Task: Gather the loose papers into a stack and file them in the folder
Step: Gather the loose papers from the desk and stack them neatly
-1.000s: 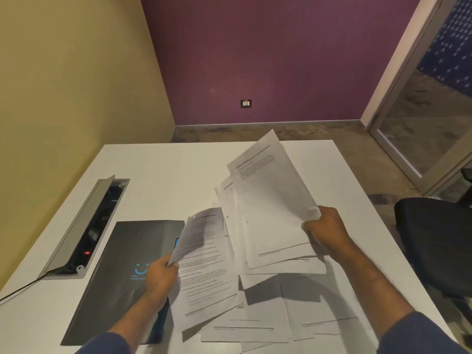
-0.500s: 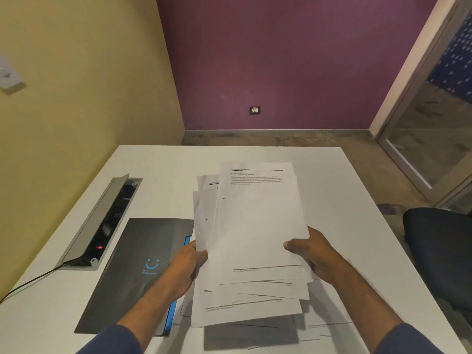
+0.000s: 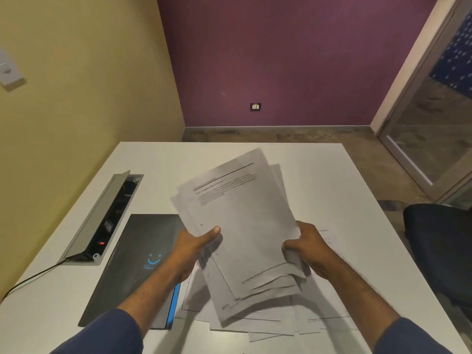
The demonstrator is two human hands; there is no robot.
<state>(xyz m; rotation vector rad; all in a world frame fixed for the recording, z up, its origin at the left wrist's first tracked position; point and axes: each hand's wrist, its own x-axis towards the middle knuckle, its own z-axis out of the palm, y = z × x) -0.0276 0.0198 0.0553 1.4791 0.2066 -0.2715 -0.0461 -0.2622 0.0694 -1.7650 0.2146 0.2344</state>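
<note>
Since half a second ago the held stack of papers (image 3: 242,226) has swung from lying square to the table edge to a tilt, its top edge now leaning toward the far right, and the sheets have slid closer together. The left hand (image 3: 194,249) grips the stack's left edge, thumb pressed on the top sheet and the fingers hidden beneath. The right hand (image 3: 309,251) is clenched around the stack's lower right corner, where the sheets curl and bunch against the palm. Both blue sleeves (image 3: 102,333) enter from the bottom of the view.

The stack is raised off the white table (image 3: 319,180), its lower edges uneven and fanned. Below the stack, more loose sheets (image 3: 268,325) lie flat and overlapping on the table. Left of the stack, just beside those loose sheets, lies the dark folder (image 3: 138,251), closed, with a blue smile mark on its cover and a blue edge showing along its right side; the left forearm crosses over that edge. Further left of the stack, an open cable box (image 3: 107,215) is set into the table, its lid raised, a small red light inside and a black cable (image 3: 30,277) running from its near end. To the right of the stack, beyond the table edge, a dark chair (image 3: 439,238) shows partly.
</note>
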